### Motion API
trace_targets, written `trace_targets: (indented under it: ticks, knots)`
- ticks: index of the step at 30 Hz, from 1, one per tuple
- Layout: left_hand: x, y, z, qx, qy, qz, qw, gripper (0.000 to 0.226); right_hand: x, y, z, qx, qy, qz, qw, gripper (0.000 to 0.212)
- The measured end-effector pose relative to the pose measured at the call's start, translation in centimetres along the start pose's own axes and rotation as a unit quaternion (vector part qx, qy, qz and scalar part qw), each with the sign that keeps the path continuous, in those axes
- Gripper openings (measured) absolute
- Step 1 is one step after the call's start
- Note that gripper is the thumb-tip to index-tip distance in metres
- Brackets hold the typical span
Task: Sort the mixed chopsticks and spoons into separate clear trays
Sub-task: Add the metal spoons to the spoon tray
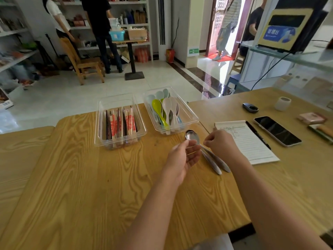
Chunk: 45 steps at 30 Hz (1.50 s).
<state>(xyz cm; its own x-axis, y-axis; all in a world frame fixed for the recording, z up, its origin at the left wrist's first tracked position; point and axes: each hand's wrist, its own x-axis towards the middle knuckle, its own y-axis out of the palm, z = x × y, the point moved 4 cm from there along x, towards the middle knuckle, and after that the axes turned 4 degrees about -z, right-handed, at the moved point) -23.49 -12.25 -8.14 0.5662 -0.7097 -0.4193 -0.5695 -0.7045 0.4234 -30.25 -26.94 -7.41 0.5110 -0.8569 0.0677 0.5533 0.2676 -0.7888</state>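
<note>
Two bare forearms reach out over the pale wooden table (81, 186) and meet just short of the trays. The left hand (182, 157) lies open with its palm turned inward, the fingers loosely straight and their tips at the bowl of the metal spoons (191, 135); whether they press on it cannot be told. The right hand (222, 142) is curled, and its thumb and forefinger pinch the thin neck just behind that bowl. Two steel handles show side by side, running back toward the person and to the right, with their ends low over the tabletop beside the right wrist, so it looks like two spoons nested together. Just beyond the bowl stands the right tray (191, 112), clear plastic, holding plastic spoons (166, 107) in white, lime green and pale blue, laid lengthwise with the bowls at the far end. The left tray (99, 127), also clear, sits near it on the same table and holds chopsticks (119, 124), most in red-and-white paper sleeves and some dark ones, all lying lengthwise. To the right, on an adjoining table, a lined notepad (252, 147) lies with a black pen (258, 135) along its edge and a dark phone (277, 131) beside that; a small white cup (282, 103) stands farther back. Across the tiled floor are a wooden chair (82, 62), stocked shelves (133, 24) with people standing at them, and a bright doorway (232, 24)
</note>
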Motion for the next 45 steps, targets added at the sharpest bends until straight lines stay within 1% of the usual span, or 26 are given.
trace_targets:
  ticks: [4, 7, 13, 19, 26, 34, 39, 41, 45]
  knots:
    - [0.5, 0.0, 0.0, 0.010, 0.002, -0.008, 1.000, 0.029, 0.8, 0.9, -1.0, -0.056, 0.012, 0.026, 0.998, 0.009]
    - [0.6, 0.1, -0.1, 0.020, 0.003, -0.005, 1.000, 0.029, 1.1, 1.2, -1.3, -0.068, 0.020, 0.051, 0.996, 0.014]
    - [0.8, 0.3, -0.1, 0.032, 0.003, -0.002, 0.999, 0.030, 1.1, 1.4, -1.3, -0.086, 0.026, 0.080, 0.993, 0.015]
    - [1.1, 0.3, -0.2, 0.039, 0.006, -0.010, 0.999, 0.029, 1.5, 1.5, -1.4, -0.101, 0.037, 0.074, 0.991, 0.012]
    - [1.2, -0.2, -0.9, 0.021, 0.012, -0.010, 1.000, 0.031, 1.5, 1.2, -1.3, -0.116, 0.008, 0.066, 0.991, 0.014]
    - [1.1, -0.7, -1.6, 0.020, 0.020, -0.004, 1.000, 0.031, 1.2, 0.3, -1.3, -0.081, 0.010, 0.064, 0.995, 0.013]
    - [1.3, -1.1, -3.1, 0.011, 0.036, 0.015, 0.999, 0.032, 1.3, -1.6, 0.3, -0.050, -0.005, 0.077, 0.996, 0.018]
    - [1.5, -1.1, -4.8, 0.012, 0.054, 0.025, 0.998, 0.032, 2.0, -2.6, 1.9, -0.001, -0.001, 0.091, 0.996, 0.020]
    - [3.0, -1.4, -9.1, 0.008, 0.082, 0.022, 0.996, 0.030, 5.0, -3.2, 6.2, 0.156, 0.035, 0.109, 0.981, 0.020]
